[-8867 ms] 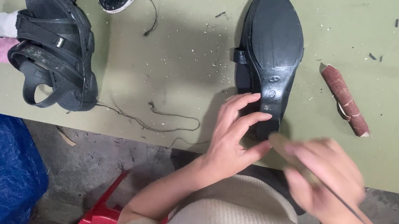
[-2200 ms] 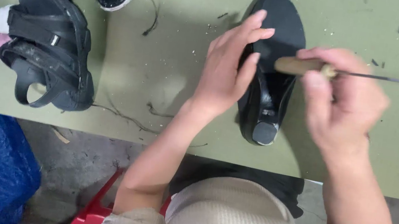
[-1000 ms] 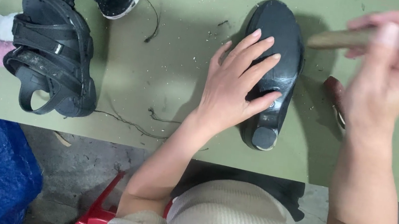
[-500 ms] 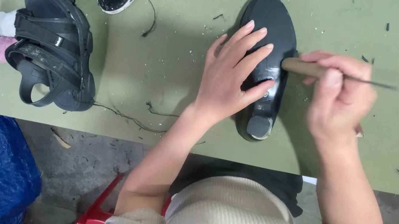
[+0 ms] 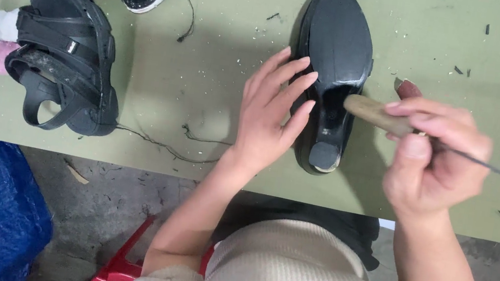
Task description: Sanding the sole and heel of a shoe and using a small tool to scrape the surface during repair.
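While the left hand [image 5: 273,114] lies flat with fingers spread, its fingertips resting on the side of the black high-heeled shoe [image 5: 333,67], that shoe lies sole-up on the olive-green worktable [image 5: 205,88], heel toward the person. Just right of the shoe, the right hand [image 5: 432,163] is closed around a wooden-handled awl [image 5: 383,117], its thin metal spike pointing right and its handle end touching the shoe's arch. Well apart at the left lie black strappy sandals [image 5: 65,62].
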